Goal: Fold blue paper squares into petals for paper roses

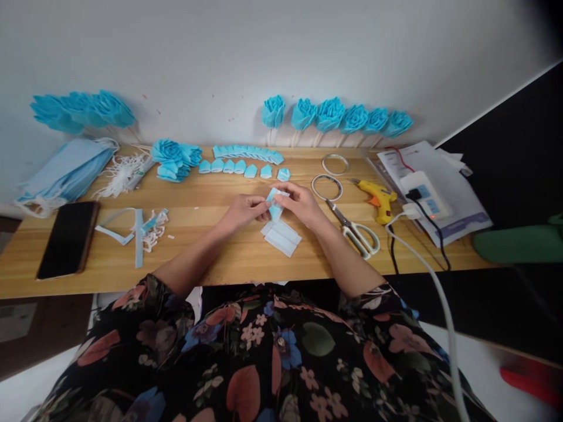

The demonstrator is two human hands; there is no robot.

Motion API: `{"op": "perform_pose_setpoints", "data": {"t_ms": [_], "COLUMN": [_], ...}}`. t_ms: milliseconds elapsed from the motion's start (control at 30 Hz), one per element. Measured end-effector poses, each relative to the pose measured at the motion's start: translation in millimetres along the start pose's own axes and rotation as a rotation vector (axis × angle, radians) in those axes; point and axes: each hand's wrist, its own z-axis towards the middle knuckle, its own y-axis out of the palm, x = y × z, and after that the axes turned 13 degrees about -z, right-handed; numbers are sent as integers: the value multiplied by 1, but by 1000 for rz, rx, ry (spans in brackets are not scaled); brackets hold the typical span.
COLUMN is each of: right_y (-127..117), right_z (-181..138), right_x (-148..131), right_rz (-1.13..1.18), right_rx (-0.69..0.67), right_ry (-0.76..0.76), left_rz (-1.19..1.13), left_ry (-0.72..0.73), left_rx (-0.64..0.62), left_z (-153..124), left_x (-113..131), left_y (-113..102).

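Between my two hands is a small piece of light-blue face-mask fabric (275, 206), partly folded. My left hand (244, 212) pinches its left side with thumb and fingers. On the other side, my right hand (299, 203) grips the upper right part, thumb across the front. Just below my hands, flat pale-blue mask fabric pieces (284, 237) lie on the wooden table. Beyond my hands sit a row of small folded blue petals (240, 167) and an overlapping row of more petals (248, 153).
Scissors (354, 230), two tape rolls (326, 186), a yellow glue gun (379, 199) and a power strip (424, 193) with cables are on the right. Left are a phone (69, 240), fabric scraps (139, 237) and stacked masks (70, 170). Blue fabric roses (329, 114) stand along the wall.
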Motion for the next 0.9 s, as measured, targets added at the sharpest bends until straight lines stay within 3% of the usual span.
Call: {"op": "perform_pose_setpoints", "data": {"t_ms": [267, 467, 600, 900], "right_y": [2, -5, -7, -10], "right_z": [0, 0, 1, -3], "right_x": [0, -4, -6, -6], "right_rz": [-88, -198, -258, -163], "right_rx": [59, 44, 27, -10], "right_ry": [-35, -203, -256, -110], "left_rz": [-38, -209, -300, -86], "left_ry": [-72, -133, -156, -99], "left_rx": [-51, 16, -24, -62], "left_z": [0, -1, -1, 1], "left_x": [1, 2, 4, 4], "left_y": [0, 0, 1, -6]}}
